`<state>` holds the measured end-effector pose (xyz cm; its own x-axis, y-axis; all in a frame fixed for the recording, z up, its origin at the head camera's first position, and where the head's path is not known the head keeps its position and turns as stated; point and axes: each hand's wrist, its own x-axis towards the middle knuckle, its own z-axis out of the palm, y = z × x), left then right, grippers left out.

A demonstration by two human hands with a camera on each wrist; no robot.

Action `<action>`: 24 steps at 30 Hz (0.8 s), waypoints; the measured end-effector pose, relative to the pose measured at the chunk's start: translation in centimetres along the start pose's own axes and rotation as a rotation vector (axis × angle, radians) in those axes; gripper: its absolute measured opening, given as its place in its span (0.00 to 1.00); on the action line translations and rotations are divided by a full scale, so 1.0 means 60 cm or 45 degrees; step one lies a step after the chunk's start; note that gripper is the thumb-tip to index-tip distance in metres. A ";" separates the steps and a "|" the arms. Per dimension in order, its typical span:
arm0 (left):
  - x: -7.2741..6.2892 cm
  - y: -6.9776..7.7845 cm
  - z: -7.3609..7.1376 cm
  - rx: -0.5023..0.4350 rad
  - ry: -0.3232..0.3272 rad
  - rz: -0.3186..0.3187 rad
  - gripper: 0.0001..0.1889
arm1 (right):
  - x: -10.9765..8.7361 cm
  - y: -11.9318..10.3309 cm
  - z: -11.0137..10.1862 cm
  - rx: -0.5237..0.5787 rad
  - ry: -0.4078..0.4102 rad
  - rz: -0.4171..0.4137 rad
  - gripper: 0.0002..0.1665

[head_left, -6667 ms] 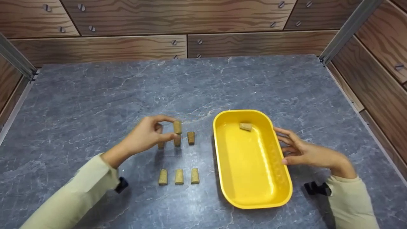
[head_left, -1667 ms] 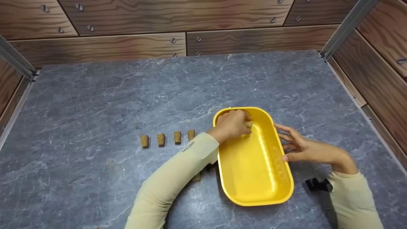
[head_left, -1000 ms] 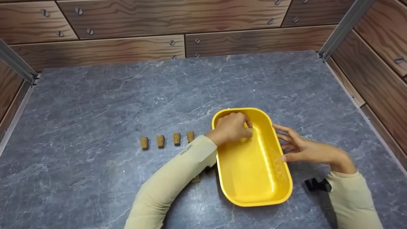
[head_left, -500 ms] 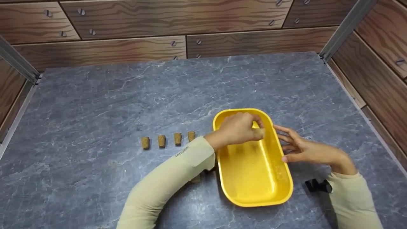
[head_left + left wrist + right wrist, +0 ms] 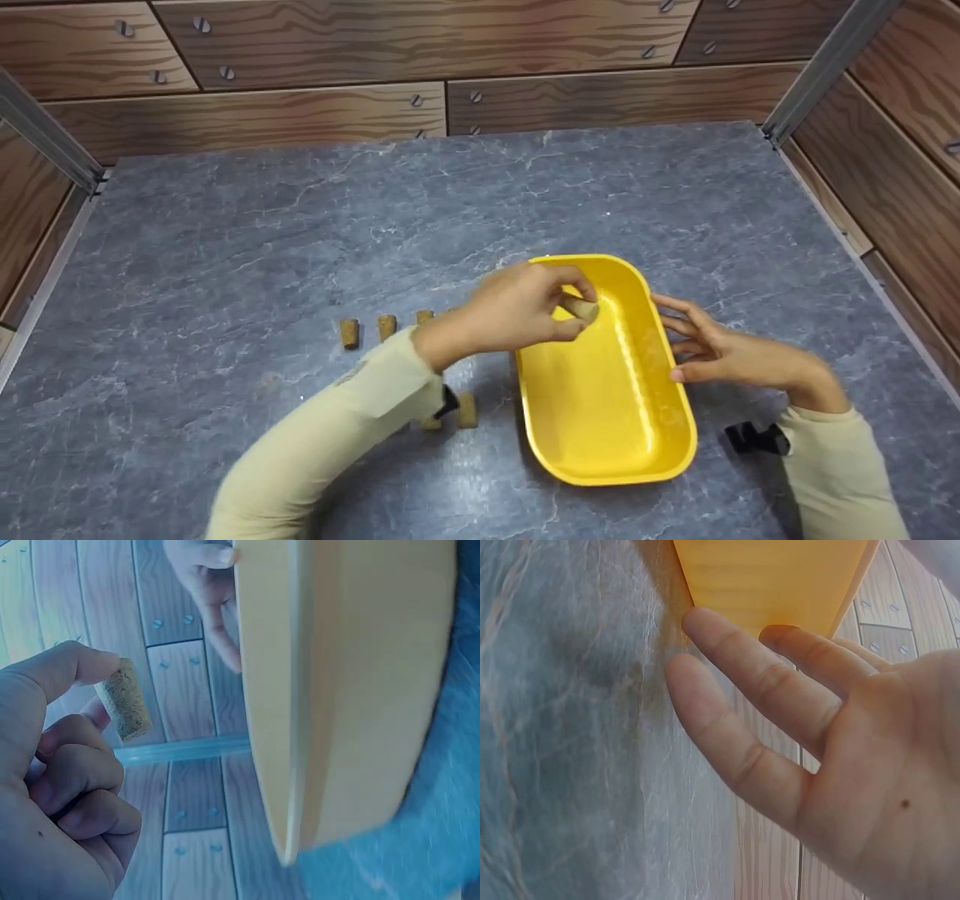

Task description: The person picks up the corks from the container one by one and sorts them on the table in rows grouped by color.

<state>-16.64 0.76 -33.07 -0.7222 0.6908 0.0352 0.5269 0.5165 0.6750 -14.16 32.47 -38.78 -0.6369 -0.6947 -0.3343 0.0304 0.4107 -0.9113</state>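
My left hand (image 5: 517, 307) pinches a cork (image 5: 581, 308) between thumb and index finger, above the left side of a yellow tub (image 5: 600, 427). In the left wrist view that cork (image 5: 126, 701) is up in the air, apart from the tub (image 5: 360, 690), and the other fingers curl toward the palm. My right hand (image 5: 727, 364) rests with spread, relaxed fingers against the tub's right side. The right wrist view shows fingertips (image 5: 780, 634) at the tub wall (image 5: 772, 577). No other cork shows inside the tub; part of it is hidden by my left hand.
Left of the tub, a back row of corks (image 5: 349, 334) is partly covered by my left forearm. Nearer the front, corks (image 5: 466, 409) also lie partly hidden beneath it. Wood-patterned walls (image 5: 300, 112) border the grey marbled table (image 5: 337, 210).
Earlier my left hand held a cork over the back row, then reached into the tub where one cork lay. Now it has lifted and drawn back left, holding a cork. My right hand stays put.
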 end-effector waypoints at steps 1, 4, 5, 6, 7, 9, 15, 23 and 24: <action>-0.008 -0.003 -0.005 -0.008 0.007 0.002 0.13 | -0.001 0.001 -0.001 0.002 -0.004 -0.008 0.51; -0.034 -0.013 -0.020 0.015 0.041 0.011 0.15 | -0.001 0.003 -0.002 0.012 -0.022 -0.038 0.51; -0.044 -0.018 -0.025 0.021 0.050 0.013 0.15 | -0.001 0.004 -0.002 0.016 -0.027 -0.040 0.51; -0.054 -0.023 -0.029 0.022 0.060 0.019 0.15 | -0.001 0.004 -0.002 0.018 -0.030 -0.045 0.51; -0.065 -0.028 -0.033 0.034 0.073 0.026 0.15 | -0.001 0.005 -0.003 0.015 -0.031 -0.047 0.51; -0.087 -0.040 -0.038 0.043 0.092 0.027 0.15 | -0.001 0.006 -0.003 0.015 -0.032 -0.048 0.51; -0.150 -0.078 -0.044 0.071 0.101 -0.042 0.14 | 0.000 0.008 -0.003 0.010 -0.038 -0.059 0.51; -0.216 -0.126 -0.041 0.000 0.072 -0.245 0.15 | 0.001 0.004 -0.003 0.007 -0.029 -0.050 0.51; -0.223 -0.132 -0.039 -0.012 0.064 -0.266 0.15 | 0.001 0.003 -0.003 0.010 -0.031 -0.047 0.51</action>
<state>-12.19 -13.74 -37.14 -0.8370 0.5428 -0.0695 0.3592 0.6409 0.6784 -14.33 32.60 -38.94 -0.6187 -0.7237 -0.3058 0.0134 0.3795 -0.9251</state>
